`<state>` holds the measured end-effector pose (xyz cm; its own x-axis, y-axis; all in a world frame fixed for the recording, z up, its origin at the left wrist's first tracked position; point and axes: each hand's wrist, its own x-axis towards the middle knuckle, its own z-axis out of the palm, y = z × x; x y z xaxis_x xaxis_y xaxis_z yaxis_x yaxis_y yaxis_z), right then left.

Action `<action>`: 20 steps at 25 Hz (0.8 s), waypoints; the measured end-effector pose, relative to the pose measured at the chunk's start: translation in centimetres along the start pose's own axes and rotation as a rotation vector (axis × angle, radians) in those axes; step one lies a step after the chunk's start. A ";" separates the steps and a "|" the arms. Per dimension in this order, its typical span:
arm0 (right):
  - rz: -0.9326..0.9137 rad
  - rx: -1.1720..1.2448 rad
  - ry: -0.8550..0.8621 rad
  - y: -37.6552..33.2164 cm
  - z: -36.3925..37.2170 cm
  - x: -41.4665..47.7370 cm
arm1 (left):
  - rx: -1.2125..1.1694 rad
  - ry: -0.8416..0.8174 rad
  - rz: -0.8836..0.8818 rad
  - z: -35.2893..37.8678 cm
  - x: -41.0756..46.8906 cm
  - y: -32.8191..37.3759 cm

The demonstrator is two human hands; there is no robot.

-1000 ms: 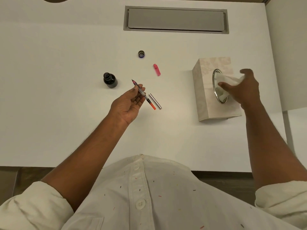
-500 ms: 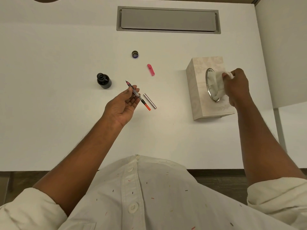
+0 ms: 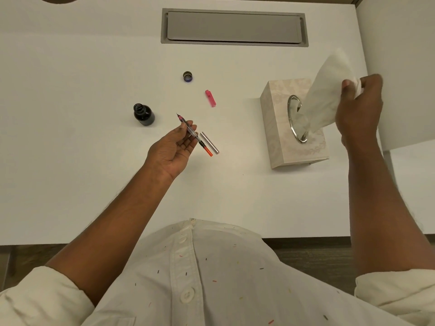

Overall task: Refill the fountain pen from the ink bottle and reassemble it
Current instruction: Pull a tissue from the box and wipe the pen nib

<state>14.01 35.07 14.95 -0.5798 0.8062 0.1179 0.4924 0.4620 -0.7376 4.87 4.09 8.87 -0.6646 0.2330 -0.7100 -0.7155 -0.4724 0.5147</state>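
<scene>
Fountain pen inner section (image 3: 195, 136), clear-bodied with a dark nib and an orange end knob, sits in the person's left grip (image 3: 173, 149), pinched between thumb and curled fingertips over the middle of a white table (image 3: 70, 161). Its nib points away and to the left, towards an uncapped dark ink bottle (image 3: 143, 115) standing nearby. A silver pen barrel (image 3: 209, 142) lies on the table just beside the orange end. Farther back lie a pink pen cap (image 3: 210, 98) and a small round bottle cap (image 3: 187, 76), apart from each other. On the right, the right grip (image 3: 360, 107) is raised and closed around a white tissue (image 3: 327, 90), whose lower end reaches into the metal-ringed opening of a pale tissue box (image 3: 303, 149). A grey recessed panel (image 3: 234, 28) is set into the far side of the table.
</scene>
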 end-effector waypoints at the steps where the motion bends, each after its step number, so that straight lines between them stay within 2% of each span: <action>1: -0.025 -0.006 0.008 -0.7 -0.5 0.0 | -0.002 -0.002 -0.003 0.0 0.0 0.0; 6: -0.114 -0.003 -0.004 -3.3 -0.6 -1.2 | -0.018 -0.010 -0.001 -0.1 -0.1 0.2; 12: -0.162 0.127 -0.108 -4.7 4.8 -3.8 | -0.030 -0.019 0.001 -0.3 -1.0 0.5; 20: 0.020 0.276 -0.225 -7.1 10.7 -9.4 | -0.026 -0.037 -0.013 -1.2 -2.2 1.4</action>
<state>8.97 20.27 11.95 -0.7153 0.6984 -0.0250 0.3287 0.3046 -0.8940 5.58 1.89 10.53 -0.6629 0.2709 -0.6980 -0.7188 -0.4911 0.4921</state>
